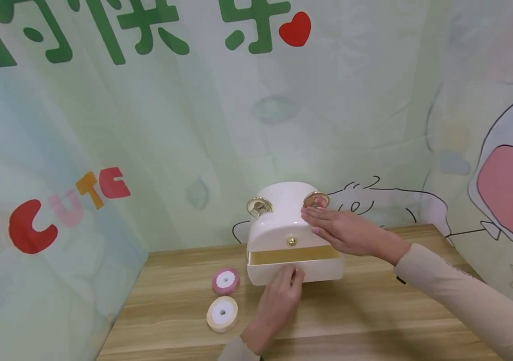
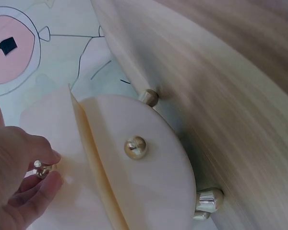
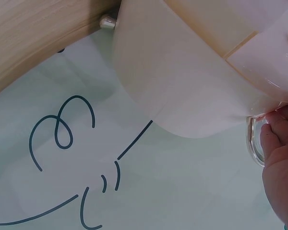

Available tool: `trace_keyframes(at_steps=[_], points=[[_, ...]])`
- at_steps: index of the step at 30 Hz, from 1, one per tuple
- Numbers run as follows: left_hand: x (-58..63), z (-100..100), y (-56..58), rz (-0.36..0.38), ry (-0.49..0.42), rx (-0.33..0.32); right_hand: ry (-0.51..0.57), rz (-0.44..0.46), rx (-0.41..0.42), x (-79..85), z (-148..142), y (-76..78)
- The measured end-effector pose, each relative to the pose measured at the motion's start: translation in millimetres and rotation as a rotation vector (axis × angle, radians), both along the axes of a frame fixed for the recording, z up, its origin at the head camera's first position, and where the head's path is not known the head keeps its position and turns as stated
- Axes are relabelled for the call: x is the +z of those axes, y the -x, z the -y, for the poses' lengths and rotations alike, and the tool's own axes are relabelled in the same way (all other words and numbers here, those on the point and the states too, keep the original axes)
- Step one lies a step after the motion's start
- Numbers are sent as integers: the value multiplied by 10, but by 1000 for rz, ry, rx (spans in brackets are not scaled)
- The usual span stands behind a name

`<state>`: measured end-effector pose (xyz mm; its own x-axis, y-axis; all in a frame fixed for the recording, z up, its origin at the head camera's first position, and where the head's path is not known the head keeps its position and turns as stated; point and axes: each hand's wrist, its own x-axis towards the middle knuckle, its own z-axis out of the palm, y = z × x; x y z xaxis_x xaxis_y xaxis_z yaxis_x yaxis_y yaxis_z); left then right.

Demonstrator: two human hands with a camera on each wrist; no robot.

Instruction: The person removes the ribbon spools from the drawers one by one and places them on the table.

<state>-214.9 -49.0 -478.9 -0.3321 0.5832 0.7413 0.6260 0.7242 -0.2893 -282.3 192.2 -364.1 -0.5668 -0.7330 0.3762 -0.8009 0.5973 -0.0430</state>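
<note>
A white rounded drawer box (image 1: pixel 279 220) with gold fittings stands on the wooden table. Its middle drawer (image 1: pixel 324 269) is pulled partway out, baring a strip of yellow interior (image 1: pixel 265 257). My left hand (image 1: pixel 279 298) pinches this drawer's small gold knob (image 2: pixel 38 165) between thumb and fingers. Another gold knob (image 1: pixel 292 241) sits on the front section above, and a lower knob (image 2: pixel 136 147) shows in the left wrist view. With fingers extended, my right hand (image 1: pixel 346 230) rests on the box's upper right side, beside the right gold ring (image 1: pixel 321 196).
Left of the box, a pink ribbon roll (image 1: pixel 226 281) and a cream ribbon roll (image 1: pixel 222 314) lie on the table (image 1: pixel 170 296). A second gold ring (image 1: pixel 260 205) tops the box's left side. Close behind hangs a printed fabric backdrop (image 1: pixel 337 120).
</note>
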Motion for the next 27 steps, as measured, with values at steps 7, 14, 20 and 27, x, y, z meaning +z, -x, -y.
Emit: trace_keyframes(at_steps=[7,14,20,27], points=[[-24,-34,156,31,-14,38,2,-5,-1,5,-8,-15],[-17,-66,229,23,-39,37,1,6,-2,20,-4,-25],[-33,-56,303,33,-44,46,5,7,-10,18,-2,-23],[-56,-42,361,49,-34,39,-3,21,-28,9,0,-26]])
